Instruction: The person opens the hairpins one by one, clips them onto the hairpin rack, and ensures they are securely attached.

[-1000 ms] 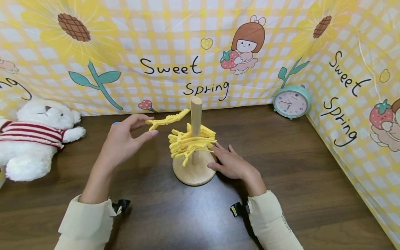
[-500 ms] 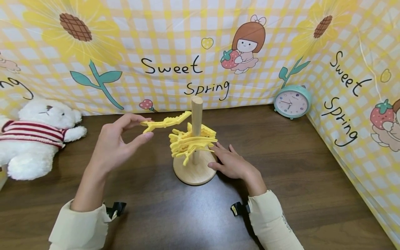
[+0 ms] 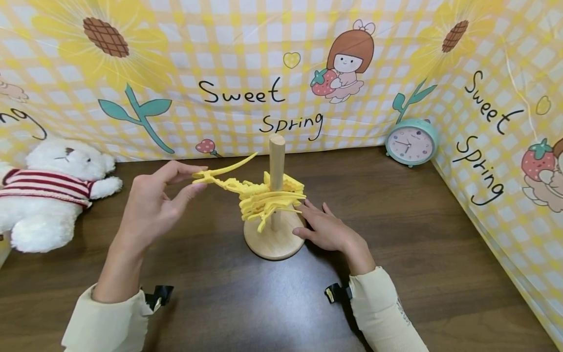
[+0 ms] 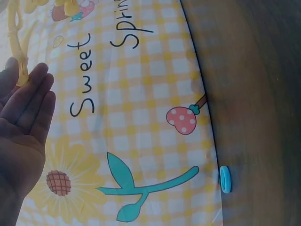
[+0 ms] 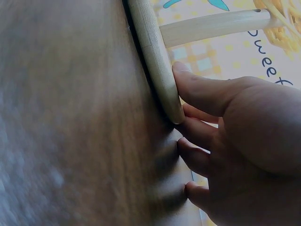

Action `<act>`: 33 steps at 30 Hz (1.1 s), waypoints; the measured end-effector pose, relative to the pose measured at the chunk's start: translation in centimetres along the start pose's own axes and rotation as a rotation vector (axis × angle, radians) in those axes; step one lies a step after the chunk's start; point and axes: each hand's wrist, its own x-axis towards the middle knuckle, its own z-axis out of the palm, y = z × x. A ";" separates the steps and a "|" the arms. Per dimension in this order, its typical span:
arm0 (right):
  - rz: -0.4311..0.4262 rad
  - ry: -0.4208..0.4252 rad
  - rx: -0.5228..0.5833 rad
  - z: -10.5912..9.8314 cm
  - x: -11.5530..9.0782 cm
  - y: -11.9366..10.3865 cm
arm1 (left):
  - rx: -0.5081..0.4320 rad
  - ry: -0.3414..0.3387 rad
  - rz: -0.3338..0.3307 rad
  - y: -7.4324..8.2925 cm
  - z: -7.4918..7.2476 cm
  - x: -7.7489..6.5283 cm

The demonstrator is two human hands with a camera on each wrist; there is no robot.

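Note:
My left hand (image 3: 151,203) pinches a yellow hair clip (image 3: 210,175) by its handle end, between thumb and fingers. The clip's two arms are spread apart, and its lower toothed arm reaches toward the bunch of yellow hair clips (image 3: 271,199) around the post. That bunch surrounds the upright post of a round-based wooden stand (image 3: 274,247). My right hand (image 3: 327,230) holds the right side of the base. In the right wrist view the thumb (image 5: 188,82) lies on the base's top face, with the other fingertips at its rim and on the table.
A white teddy bear (image 3: 48,190) in a striped shirt sits at the left. A mint alarm clock (image 3: 409,143) stands at the back right. Printed checked cloth (image 3: 237,49) encloses the back and right. A small blue ring (image 4: 226,179) lies by the cloth's lower edge.
The clip in my left hand went from closed arms to spread arms, its toothed arm lowering toward the bunch. My left hand shifted slightly left and toward me. My right hand stayed at the base.

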 end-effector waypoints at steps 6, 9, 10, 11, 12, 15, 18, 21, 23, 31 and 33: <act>-0.001 -0.004 0.000 0.0 0.0 0.0 | -0.006 0.024 0.072 0.5 0.7 0.3; -0.004 -0.004 -0.003 0.1 0.0 0.0 | -0.006 0.034 0.101 1.0 1.1 0.5; -0.005 -0.003 -0.006 0.1 0.0 0.0 | -0.004 0.037 0.110 1.3 1.2 0.6; -0.006 -0.002 -0.007 0.1 0.0 0.0 | -0.002 0.040 0.118 1.5 1.3 0.7; -0.007 0.000 -0.008 0.1 0.0 0.0 | -0.001 0.044 0.123 1.7 1.4 0.8; -0.008 0.004 -0.009 0.1 0.0 0.0 | -0.001 0.051 0.134 2.3 1.8 0.9; -0.007 0.006 -0.010 0.1 0.1 0.1 | -0.006 0.051 0.149 2.8 2.3 1.0; -0.006 0.005 -0.009 0.1 0.1 0.1 | -0.016 0.046 0.159 3.2 2.7 1.1; -0.004 0.003 -0.007 0.1 0.1 0.1 | -0.024 0.043 0.162 3.4 2.9 1.1; -0.005 0.006 -0.009 0.1 0.1 0.0 | -0.034 0.048 0.197 4.2 3.3 1.2; -0.007 0.007 -0.013 0.1 0.0 0.0 | -0.025 0.040 0.208 4.3 3.5 1.2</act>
